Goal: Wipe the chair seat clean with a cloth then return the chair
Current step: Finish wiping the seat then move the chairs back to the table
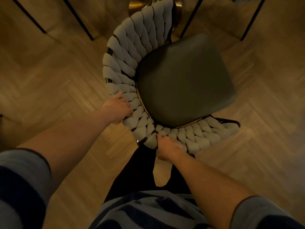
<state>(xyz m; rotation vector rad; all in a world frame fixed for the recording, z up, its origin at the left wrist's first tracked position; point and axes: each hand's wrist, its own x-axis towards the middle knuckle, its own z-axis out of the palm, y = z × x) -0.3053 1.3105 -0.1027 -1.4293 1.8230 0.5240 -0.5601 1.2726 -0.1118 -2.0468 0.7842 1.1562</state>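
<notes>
Floor (pixel 49 76) is light wood parquet laid in a herringbone pattern, warm dim light, whole frame a bit soft. Top of view: thin black legs (pixel 77 17) of other furniture at left and at right, plus a shiny brass-coloured base (pixel 137 4) just behind the chair back. The chair (pixel 165 76) stands on the floor directly in front of me, centre frame, near my legs. Its dark seat (pixel 184 80) is a rounded, roughly square pad; the front edge faces up and to the right, away from me. The backrest (pixel 130 52) is a curved band of thick grey woven straps on a black frame, wrapping the seat from top centre down the left side and round under the seat to lower right, so the chair's open front points to the upper right and its back-to-front axis runs diagonally from lower left to upper right. My left hand (pixel 118 109) grips the woven backrest on its left side, fingers curled into the straps, thumb up along the top. My right hand (pixel 166 147) clutches the backrest rim at the bottom, fingers hooked over the weave. Both forearms bare, striped blue sleeves (pixel 21 179) rolled at the elbows, dark trousers (pixel 137 171) below. Seat surface looks plain and bare.
</notes>
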